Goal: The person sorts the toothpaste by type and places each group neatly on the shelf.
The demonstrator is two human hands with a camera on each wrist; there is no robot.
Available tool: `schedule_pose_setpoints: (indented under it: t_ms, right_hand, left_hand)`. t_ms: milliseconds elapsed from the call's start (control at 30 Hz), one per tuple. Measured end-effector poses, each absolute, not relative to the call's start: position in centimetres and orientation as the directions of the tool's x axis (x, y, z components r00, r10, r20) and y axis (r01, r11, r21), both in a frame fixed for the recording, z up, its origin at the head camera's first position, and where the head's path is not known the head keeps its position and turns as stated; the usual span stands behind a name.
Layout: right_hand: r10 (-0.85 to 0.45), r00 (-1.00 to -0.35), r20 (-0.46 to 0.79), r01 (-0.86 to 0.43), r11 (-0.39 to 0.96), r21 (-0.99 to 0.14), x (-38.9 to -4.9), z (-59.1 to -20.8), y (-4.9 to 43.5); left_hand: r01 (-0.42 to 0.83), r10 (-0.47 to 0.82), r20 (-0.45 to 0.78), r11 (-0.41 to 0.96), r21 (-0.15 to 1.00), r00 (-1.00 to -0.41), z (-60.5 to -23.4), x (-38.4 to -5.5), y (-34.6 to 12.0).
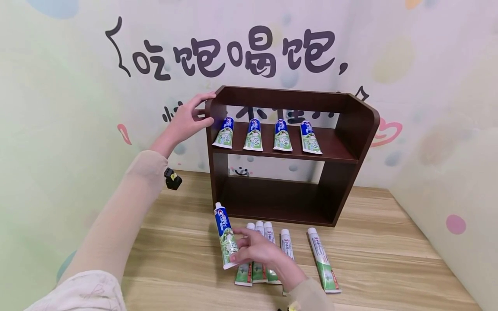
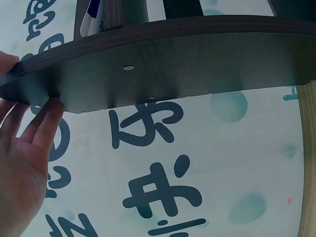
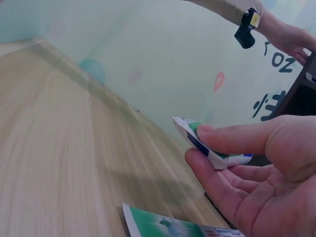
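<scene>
the right hand (image 1: 258,249) is pinching a blue-and-green tube (image 1: 224,235) near its flat end, above the table (image 1: 175,237), its cap pointing toward the shelf (image 1: 280,96). the left hand (image 1: 186,121) is gripping the shelf's left side. four matching tubes (image 1: 282,136) are lying on the upper board (image 1: 338,144). good handling is probably calling for a firm but gentle pinch, a steady brace, and clearance from the white-and-green tubes (image 1: 324,261) below
</scene>
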State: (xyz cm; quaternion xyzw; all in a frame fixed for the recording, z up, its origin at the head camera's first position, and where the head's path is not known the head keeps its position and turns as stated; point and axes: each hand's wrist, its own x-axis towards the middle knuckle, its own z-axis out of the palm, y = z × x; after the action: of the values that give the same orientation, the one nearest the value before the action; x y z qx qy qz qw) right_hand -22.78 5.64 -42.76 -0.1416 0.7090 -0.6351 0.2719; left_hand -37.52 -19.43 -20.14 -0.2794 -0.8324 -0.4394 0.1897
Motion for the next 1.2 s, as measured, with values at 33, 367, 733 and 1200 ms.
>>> schedule_pose_setpoints:
  t_ms: [33,367,733,1200]
  right_hand:
    - [-0.543,-0.816,-0.199,0.133,0.158,-0.978,-22.7,-42.6,5.8]
    - [-0.514,-0.849,-0.122,0.047,0.157,-0.987,-22.2,-41.4,7.2]
    - [-0.5,-0.864,-0.063,-0.004,0.134,-0.991,-21.7,-39.6,8.3]
    - [-0.464,-0.886,0.029,-0.091,0.111,-0.99,-21.7,-37.3,10.1]
  left_hand:
    - [0.63,0.297,0.56,0.456,0.629,-0.774,-20.1,-37.5,-19.4]
    - [0.614,0.298,0.54,0.463,0.639,-0.787,-19.3,-36.1,-18.8]
    - [0.639,0.305,0.568,0.478,0.603,-0.765,-20.1,-37.6,-19.4]
    - [0.653,0.315,0.577,0.456,0.604,-0.754,-20.2,-37.8,-19.6]
